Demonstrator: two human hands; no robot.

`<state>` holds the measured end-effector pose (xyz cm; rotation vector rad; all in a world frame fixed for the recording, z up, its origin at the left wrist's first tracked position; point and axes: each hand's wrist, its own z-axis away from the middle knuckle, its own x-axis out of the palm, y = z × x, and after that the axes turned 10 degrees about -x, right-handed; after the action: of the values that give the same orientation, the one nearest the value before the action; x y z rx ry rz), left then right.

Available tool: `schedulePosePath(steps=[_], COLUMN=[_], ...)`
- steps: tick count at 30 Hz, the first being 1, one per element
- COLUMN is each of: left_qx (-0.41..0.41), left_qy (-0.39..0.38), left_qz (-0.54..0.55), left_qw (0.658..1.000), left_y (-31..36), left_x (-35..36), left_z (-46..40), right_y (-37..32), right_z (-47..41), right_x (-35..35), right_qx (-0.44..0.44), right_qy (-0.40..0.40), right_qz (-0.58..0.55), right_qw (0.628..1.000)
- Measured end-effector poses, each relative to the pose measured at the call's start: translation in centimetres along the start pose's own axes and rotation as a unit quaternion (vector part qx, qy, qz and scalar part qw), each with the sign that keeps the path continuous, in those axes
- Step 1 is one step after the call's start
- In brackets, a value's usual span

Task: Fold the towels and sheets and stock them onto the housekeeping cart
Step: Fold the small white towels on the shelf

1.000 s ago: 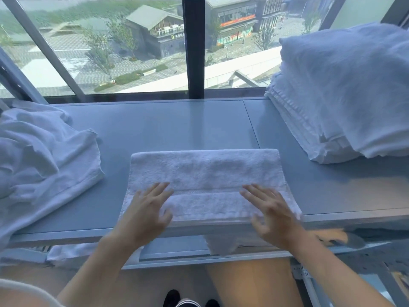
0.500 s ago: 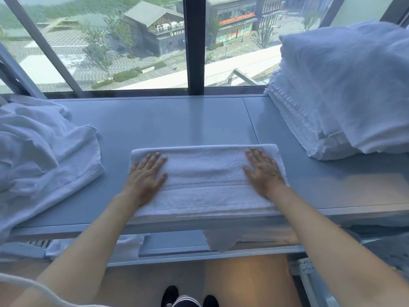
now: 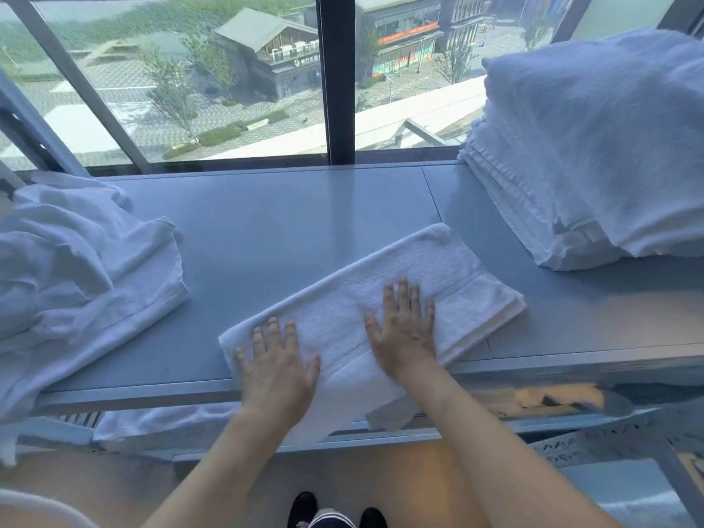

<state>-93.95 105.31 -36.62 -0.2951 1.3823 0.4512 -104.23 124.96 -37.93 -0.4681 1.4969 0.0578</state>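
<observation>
2 flat hands press a folded white towel [image 3: 381, 299] on the grey ledge [image 3: 285, 207].

The towel lies diagonally at lower centre of the frame, its lower end overhanging the ledge's front edge. The left hand [image 3: 276, 369] and right hand [image 3: 405, 329] rest on it, fingers straight and spread. Crumpled white linen [image 3: 76, 268] sits at left; a stack of folded towels [image 3: 590, 154] at upper right.

The person is showing two bare forearms with no sleeves, watch or rings visible on the left hand [image 3: 276, 369] or the right hand [image 3: 405, 333]. Dark shoes [image 3: 303, 508] are showing at the bottom edge, with a striped dark-and-white hem between them. A pale curved edge, possibly a garment, is showing at the lower-left corner.
</observation>
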Motion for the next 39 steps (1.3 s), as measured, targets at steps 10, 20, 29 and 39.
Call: schedulePosePath(steps=[10, 20, 29, 39], left_qx=[0.277, 0.193, 0.285, 0.322], left_qy=[0.003, -0.002, 0.062, 0.157], left_qz=[0.008, 0.104, 0.025, 0.022], left_qw=[0.961, 0.976, 0.956, 0.933], left_y=[2.7, 3.2, 3.7, 2.2], left_x=[-0.5, 1.8, 1.6, 2.3], left_z=[-3.9, -0.5, 0.6, 2.7], right_y=[4.3, 6.3, 7.7, 9.1], right_z=[-2.2, -0.2, 3.9, 5.9], right_x=[-1.8, -3.1, -2.2, -1.2], right_qx=[-0.312, -0.242, -0.257, -0.350], right_qy=[-0.073, -0.019, -0.051, -0.031], right_qz=[0.040, 0.017, -0.037, 0.050], right_qw=[0.947, 0.970, 0.964, 0.935])
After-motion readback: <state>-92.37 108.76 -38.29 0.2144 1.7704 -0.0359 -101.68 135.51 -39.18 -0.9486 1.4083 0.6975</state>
